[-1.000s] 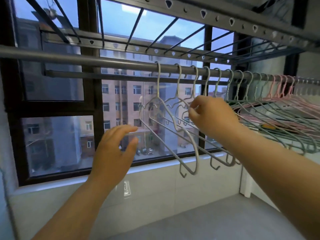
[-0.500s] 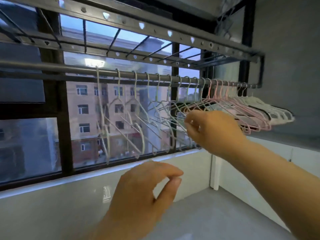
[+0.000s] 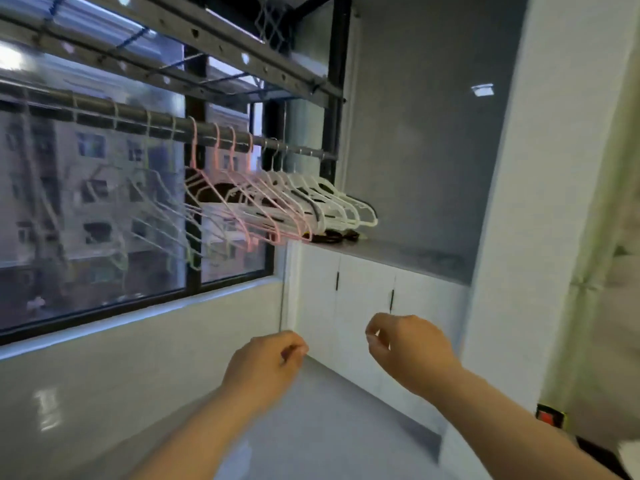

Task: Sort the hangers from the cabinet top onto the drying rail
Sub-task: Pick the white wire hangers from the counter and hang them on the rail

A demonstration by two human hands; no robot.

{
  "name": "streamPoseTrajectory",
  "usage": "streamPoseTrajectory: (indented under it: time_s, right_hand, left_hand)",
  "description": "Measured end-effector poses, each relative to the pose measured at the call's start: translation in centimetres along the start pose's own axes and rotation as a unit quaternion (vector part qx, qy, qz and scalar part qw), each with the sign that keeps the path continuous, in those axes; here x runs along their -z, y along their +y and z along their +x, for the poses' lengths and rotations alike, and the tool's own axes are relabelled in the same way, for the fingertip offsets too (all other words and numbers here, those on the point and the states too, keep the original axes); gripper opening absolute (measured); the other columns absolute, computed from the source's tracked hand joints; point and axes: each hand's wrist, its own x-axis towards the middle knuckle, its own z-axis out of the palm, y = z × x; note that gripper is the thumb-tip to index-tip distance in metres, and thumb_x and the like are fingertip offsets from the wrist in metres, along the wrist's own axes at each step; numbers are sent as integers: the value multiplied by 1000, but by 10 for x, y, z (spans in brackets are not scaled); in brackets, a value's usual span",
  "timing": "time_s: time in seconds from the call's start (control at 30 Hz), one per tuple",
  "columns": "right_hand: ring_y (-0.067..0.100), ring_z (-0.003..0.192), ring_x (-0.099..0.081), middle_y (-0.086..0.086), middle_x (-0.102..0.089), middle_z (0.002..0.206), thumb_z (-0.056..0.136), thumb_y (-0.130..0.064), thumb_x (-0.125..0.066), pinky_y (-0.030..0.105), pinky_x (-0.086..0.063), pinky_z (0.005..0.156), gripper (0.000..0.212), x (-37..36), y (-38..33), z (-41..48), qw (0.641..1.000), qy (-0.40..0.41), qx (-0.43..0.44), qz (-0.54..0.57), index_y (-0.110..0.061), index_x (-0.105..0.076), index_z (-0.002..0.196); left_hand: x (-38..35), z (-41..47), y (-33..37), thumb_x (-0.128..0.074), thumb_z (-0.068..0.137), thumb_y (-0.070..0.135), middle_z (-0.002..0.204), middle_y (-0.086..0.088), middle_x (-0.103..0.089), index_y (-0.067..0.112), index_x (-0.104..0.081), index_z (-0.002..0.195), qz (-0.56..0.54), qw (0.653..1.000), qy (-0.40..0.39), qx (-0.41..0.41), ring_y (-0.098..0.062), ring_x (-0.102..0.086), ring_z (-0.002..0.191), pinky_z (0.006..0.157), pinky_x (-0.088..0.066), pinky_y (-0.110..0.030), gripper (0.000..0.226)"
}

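The grey drying rail [image 3: 204,131] runs across the window. On it hang several pale green hangers [image 3: 156,209] at the left, several pink hangers [image 3: 242,206] in the middle and several white hangers [image 3: 332,199] at the right end. Dark hangers [image 3: 332,237] lie on the grey cabinet top [image 3: 398,252] under the white ones. My left hand [image 3: 266,365] and my right hand [image 3: 408,348] hang low in front of the cabinet, fingers loosely curled, holding nothing, well below the rail.
White cabinet doors [image 3: 363,306] with dark handles stand below the cabinet top. A white wall column [image 3: 554,202] rises at the right. The windowsill ledge [image 3: 138,313] runs along the left. A perforated metal rack [image 3: 207,39] hangs above the rail.
My right hand let go of the pale hangers and dropped low. My left hand also lowered. My view swung right toward the cabinet.
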Motion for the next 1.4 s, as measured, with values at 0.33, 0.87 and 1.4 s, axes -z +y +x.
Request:
streamPoseTrajectory:
  time_s: [0.33, 0.87, 1.4]
  right_hand:
    - [24, 95, -61, 3, -67, 105, 92, -25, -37, 25, -36, 66, 27, -111, 169, 95, 990, -67, -124, 10, -19, -57, 109]
    - [19, 115, -52, 3, -54, 129, 96, -19, -33, 23, -42, 86, 35, -264, 468, 322, 934, -122, -322, 90, -15, -48, 127]
    - [21, 145, -3, 3, -2, 157, 99, -34, -26, 35, -4, 117, 51, -389, 745, 573, 946, -154, -286, 1, -22, -12, 147]
  left_hand:
    - [-181, 166, -39, -48, 91, 28, 71, 15, -54, 41, -46, 69, -34, 995, -54, 71, -10, -53, 76, 63, -35, -20, 26]
    - [-452, 506, -66, -45, 93, 22, 126, 3, -56, 22, -55, 120, -42, 991, -127, 24, -9, -53, 105, 87, -37, -16, 28]
    - [-665, 758, -63, -27, 98, 33, 151, 10, -24, 28, -23, 142, 110, 980, -164, -11, -4, -23, 138, 112, -16, -17, 45]
